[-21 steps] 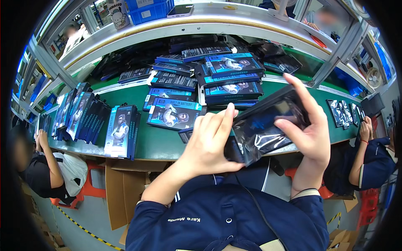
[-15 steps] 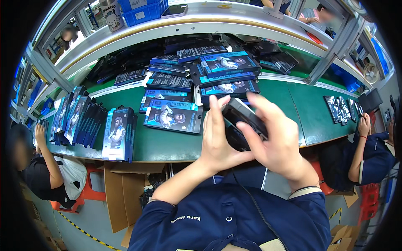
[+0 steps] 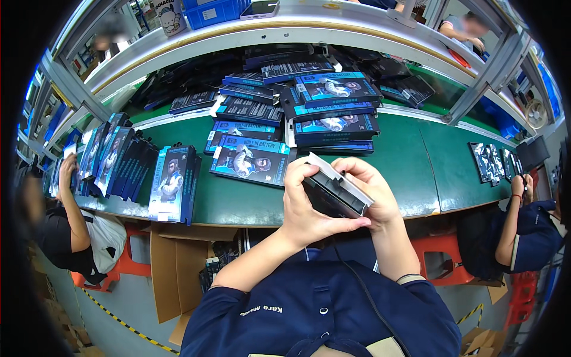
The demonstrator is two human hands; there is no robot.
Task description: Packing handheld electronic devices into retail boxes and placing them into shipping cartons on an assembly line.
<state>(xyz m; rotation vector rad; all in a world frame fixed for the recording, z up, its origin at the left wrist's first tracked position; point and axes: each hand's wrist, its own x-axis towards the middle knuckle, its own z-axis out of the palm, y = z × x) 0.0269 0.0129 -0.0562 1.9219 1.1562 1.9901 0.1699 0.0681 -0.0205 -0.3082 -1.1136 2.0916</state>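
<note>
A flat black rectangular box with a white edge point(image 3: 334, 191), tilted toward 4 o'clock, sits clasped between the left hand point(image 3: 306, 205) and right hand point(image 3: 369, 193), fingers curled tight above the green surface point(image 3: 410, 160).

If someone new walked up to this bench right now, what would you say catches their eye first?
First, the dark flat item with a white edge, clasped between the left hand and the right hand at centre, above the bench edge. Behind it, blue printed boxes lie stacked across the green bench top, and more boxes stand upright in a row at the left.
</note>
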